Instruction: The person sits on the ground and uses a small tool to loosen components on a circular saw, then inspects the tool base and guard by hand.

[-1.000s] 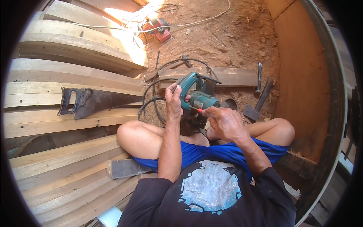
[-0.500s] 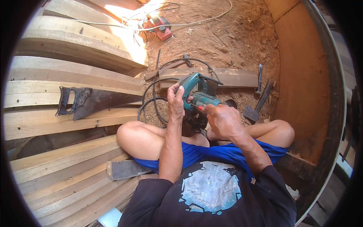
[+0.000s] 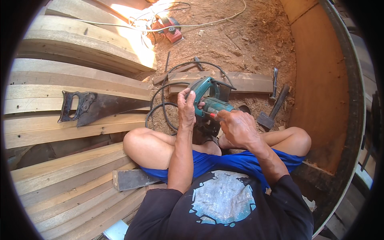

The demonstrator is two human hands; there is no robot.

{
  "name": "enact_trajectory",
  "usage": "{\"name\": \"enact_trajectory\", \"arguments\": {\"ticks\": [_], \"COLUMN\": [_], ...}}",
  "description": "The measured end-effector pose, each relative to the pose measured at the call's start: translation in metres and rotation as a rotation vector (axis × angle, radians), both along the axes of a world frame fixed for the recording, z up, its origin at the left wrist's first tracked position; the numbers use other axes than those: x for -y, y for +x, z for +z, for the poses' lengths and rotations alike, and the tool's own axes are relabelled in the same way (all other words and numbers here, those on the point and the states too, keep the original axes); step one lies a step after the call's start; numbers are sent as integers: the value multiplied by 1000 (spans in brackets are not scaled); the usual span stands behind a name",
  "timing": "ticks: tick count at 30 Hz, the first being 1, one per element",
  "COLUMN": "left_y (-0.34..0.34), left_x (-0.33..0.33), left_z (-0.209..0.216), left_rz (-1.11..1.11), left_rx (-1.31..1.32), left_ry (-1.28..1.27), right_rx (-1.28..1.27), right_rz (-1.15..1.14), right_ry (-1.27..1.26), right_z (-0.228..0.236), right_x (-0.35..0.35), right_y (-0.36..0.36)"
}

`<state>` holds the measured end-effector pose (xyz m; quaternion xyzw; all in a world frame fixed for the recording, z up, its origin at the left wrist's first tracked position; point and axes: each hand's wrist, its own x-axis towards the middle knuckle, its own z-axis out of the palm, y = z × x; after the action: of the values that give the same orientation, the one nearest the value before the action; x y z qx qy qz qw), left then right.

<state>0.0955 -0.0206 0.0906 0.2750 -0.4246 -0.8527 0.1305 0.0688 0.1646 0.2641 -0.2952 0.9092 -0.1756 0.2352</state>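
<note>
A teal corded power tool [image 3: 218, 105], which looks like a circular saw, is held up above my crossed legs. My left hand [image 3: 187, 106] is wrapped around its curved handle, thumb toward me. Closed against the motor housing is my right hand [image 3: 239, 127], gripping a slim tool with a red end [image 3: 212, 115], perhaps a screwdriver; my fingers hide most of it. The black power cord [image 3: 163, 94] loops from the handle over the ground to the left. The underside of the power tool is partly hidden by my hands and legs.
Planks [image 3: 76, 76] lie stacked on the left, with a handsaw [image 3: 112, 107] on them. Ahead are a wood beam [image 3: 252, 82] and a red power planer [image 3: 172, 34]. A chisel [image 3: 275, 82] and a mallet [image 3: 274, 110] lie right, near a wooden panel [image 3: 322, 80].
My right hand has turned slightly at the power tool's housing, and the red end has shifted a little. My left hand's hold stays the same.
</note>
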Motion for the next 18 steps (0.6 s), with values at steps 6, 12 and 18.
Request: {"name": "enact_trajectory", "arguments": {"ticks": [6,12,18], "left_y": [0,1,3], "left_x": [5,-3,0], "left_z": [-3,0,-4], "left_rz": [8,-1,7], "left_rx": [3,12,30], "left_ry": [-30,-19,-37], "right_rx": [92,224,-31], "right_rz": [36,100,292], "right_ry": [-61,34,69], "right_z": [-4,-8,-5], "right_x": [4,6,6], "right_y": [1,-27,-5]}}
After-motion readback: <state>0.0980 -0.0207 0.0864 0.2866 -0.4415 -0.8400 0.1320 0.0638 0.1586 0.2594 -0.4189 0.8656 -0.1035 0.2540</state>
